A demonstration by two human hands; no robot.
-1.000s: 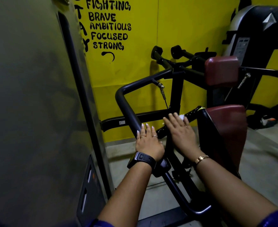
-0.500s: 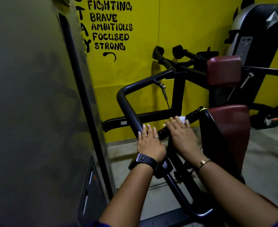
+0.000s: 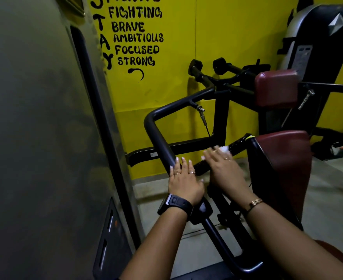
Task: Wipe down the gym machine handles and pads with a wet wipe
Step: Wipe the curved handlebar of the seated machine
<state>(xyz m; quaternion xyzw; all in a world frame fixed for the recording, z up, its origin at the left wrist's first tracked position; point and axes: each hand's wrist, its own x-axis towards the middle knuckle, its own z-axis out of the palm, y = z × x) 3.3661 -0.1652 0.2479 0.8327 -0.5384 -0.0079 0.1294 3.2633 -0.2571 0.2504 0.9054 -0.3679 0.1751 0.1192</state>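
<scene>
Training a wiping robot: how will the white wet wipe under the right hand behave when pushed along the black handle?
Probably floppy: the wet wipe shows only as a small bunched white wad beyond the right hand, so it may bunch rather than slide flat. Likely very light, so it needs the hand's pressure to stay on the rounded handle.

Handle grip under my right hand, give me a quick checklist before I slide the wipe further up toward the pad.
1. Wet wipe under the right hand fingertips: ok, its white edge shows.
2. Wipe in contact with the handle grip: ok.
3. Left hand bracing the frame tube: ok, it rests flat on it.
4. Grip bare ahead, up to the maroon pad: ok.
5. Wipe damp enough: cannot tell.
</scene>
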